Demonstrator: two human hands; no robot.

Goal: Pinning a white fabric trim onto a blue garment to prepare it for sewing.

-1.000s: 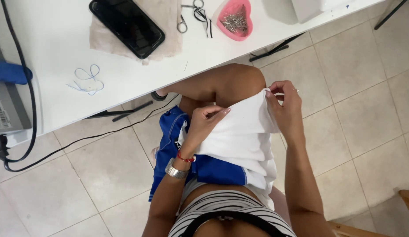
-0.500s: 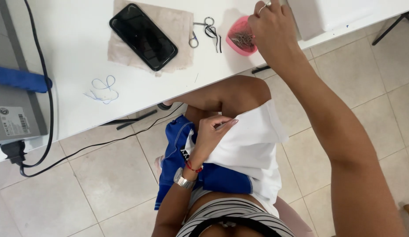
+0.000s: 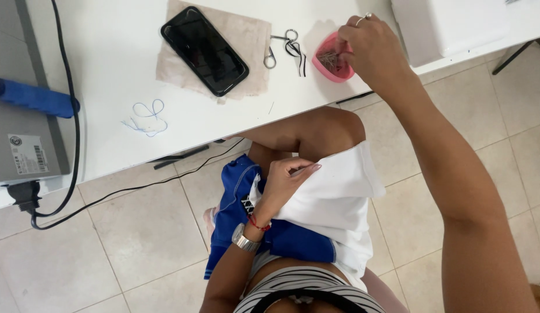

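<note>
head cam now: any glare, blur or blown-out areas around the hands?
Head view: bright, even light; the white table is near blown-out, with soft shadows by the pink dish. The phone screen shows faint reflection only. Right hand and left hand on the white cloth are sharp, no motion blur.

Phone (image 3: pixel 204 50) left of pin dish (image 3: pixel 332 62)
</note>
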